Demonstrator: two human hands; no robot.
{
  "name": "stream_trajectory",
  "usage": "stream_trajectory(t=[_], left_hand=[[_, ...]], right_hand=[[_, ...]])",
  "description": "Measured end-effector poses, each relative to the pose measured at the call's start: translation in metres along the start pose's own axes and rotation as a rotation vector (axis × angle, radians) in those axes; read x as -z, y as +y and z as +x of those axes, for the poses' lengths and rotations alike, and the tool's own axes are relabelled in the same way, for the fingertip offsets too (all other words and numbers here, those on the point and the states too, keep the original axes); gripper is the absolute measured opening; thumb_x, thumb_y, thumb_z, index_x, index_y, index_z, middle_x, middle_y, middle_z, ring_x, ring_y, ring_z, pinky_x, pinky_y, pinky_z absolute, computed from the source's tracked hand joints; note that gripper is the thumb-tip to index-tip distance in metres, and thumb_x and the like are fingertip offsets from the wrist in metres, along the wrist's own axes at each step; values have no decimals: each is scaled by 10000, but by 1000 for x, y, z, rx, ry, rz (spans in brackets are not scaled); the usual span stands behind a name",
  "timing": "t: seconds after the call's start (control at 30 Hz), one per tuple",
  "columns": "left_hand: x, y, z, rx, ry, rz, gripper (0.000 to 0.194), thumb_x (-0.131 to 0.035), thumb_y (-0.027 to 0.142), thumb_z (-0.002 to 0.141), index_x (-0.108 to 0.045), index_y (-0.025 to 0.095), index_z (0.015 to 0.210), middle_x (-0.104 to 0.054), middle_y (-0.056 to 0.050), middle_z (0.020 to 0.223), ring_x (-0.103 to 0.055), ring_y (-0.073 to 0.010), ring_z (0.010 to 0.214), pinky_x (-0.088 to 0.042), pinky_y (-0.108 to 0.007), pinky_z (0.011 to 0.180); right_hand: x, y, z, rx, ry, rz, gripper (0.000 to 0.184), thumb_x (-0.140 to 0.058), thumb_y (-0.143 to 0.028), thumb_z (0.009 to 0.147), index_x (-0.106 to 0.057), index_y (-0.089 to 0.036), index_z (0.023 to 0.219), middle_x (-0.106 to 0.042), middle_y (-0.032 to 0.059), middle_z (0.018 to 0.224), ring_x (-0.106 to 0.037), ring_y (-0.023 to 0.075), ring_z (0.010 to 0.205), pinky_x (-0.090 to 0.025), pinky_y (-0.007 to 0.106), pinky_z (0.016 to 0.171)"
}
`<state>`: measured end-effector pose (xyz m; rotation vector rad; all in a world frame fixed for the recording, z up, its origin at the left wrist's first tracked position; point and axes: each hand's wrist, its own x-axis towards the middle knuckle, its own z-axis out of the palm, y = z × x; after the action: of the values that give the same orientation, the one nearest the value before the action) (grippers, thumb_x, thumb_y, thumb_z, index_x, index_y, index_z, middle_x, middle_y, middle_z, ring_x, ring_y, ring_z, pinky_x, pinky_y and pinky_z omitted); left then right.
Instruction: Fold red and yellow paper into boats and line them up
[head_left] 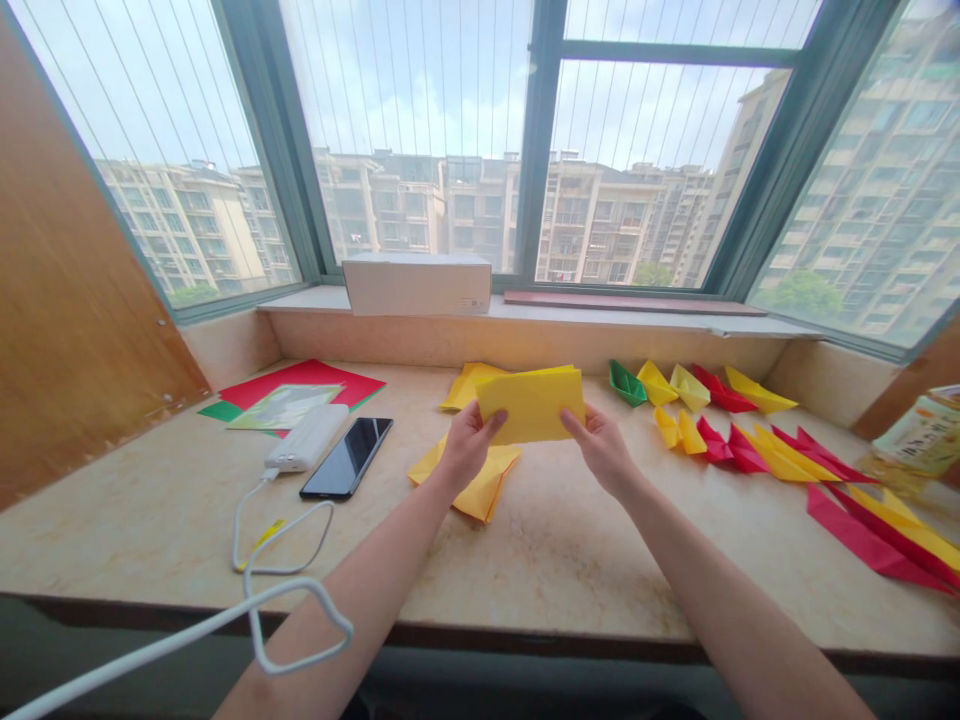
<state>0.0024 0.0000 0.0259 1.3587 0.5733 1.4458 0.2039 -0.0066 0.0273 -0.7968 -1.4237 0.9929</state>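
Raised above the counter, a folded sheet of yellow paper (531,405) is stretched between both hands. My left hand (470,440) pinches its left edge, thumb on the near face. The right edge is gripped by my right hand (596,445) in the same way; the fingers behind the paper are hidden. Beneath and beside my left wrist lies a folded orange-yellow paper piece (487,485), partly covered by the arm. Another yellow folded piece (459,388) rests farther back, partly behind the held sheet.
Several folded paper boats, among them a green boat (627,383), stand on the right near a bottle (919,440). At left are red paper (352,380), a white power bank (306,440), a phone (347,458) and a white cable (251,595). A white box (417,285) sits on the sill.
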Motion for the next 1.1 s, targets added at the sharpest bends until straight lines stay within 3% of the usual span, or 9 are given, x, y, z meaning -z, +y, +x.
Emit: stream_trajectory(t=[0.17, 0.43, 0.6, 0.8, 0.97, 1.1], left_hand=[[-1, -5, -2, 16, -75, 44, 334, -669, 379, 820, -627, 154, 1063, -699, -103, 1082, -659, -240, 986, -511, -351, 871], [1, -3, -3, -3, 69, 110, 387, -694, 403, 796, -591, 159, 1078, -691, -110, 1104, -665, -232, 963, -529, -334, 829], [1, -2, -2, 59, -4, 53, 355, -677, 398, 809, -622, 136, 1042, -716, -114, 1032, -683, -256, 915, -538, -364, 799], [0, 2, -5, 102, -19, 46, 361, -671, 423, 806, -645, 142, 1030, -725, -100, 973, -690, -243, 862, -539, -345, 768], [3, 2, -7, 63, 104, 196, 402, -697, 456, 774, -626, 177, 1055, -704, -43, 836, -664, -179, 707, -511, -266, 632], [6, -2, -3, 45, 198, 339, 332, -692, 473, 769, -622, 181, 909, -668, -16, 742, -617, -145, 634, -456, -224, 552]], right_hand=[[2, 1, 0, -65, 84, 78, 511, -625, -641, 766, -702, -185, 984, -749, 84, 928, -698, 290, 892, -560, 353, 695], [1, -4, -4, -188, -13, 83, 466, -717, -591, 709, -752, -150, 854, -759, 92, 850, -722, 275, 777, -571, 347, 686], [-1, -3, -6, -176, 6, 103, 636, -498, -721, 805, -739, -151, 950, -756, 111, 819, -723, 293, 841, -580, 336, 643], [4, 4, -2, -153, 11, 43, 590, -526, -691, 811, -720, -171, 1012, -751, 93, 801, -717, 297, 786, -568, 350, 589], [6, 6, -3, -115, -43, -177, 589, -566, -692, 776, -735, -148, 925, -721, 62, 690, -676, 254, 623, -497, 308, 495], [2, 7, -5, -109, -84, -174, 611, -522, -707, 796, -738, -148, 914, -699, 57, 646, -665, 242, 619, -473, 292, 474]])
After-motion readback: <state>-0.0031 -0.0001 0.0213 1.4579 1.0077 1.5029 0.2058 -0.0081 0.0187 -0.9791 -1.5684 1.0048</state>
